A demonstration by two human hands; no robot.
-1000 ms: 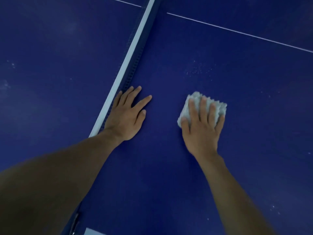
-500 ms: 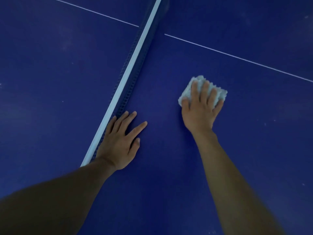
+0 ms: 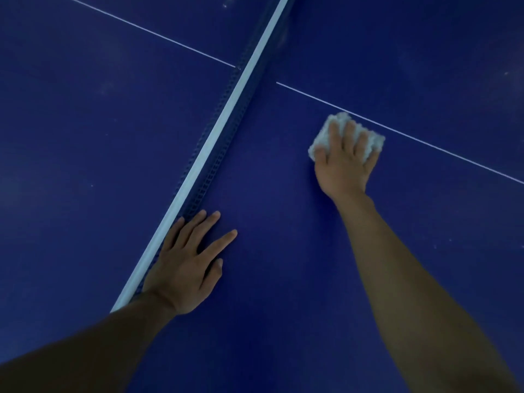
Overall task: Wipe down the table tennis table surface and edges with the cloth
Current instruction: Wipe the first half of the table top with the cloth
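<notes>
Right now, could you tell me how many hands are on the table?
2. The left hand lies flat on the table beside the net; the right hand presses the cloth near the thin white line. None seems hidden.

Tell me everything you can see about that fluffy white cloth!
The cloth is small, whitish and bumpy, like a folded towel. It lies flat on the blue table, its far corner right at the thin white line. The right hand presses on top with spread fingers, hiding its middle; only its edges peek out. Nothing else touches it.
</notes>
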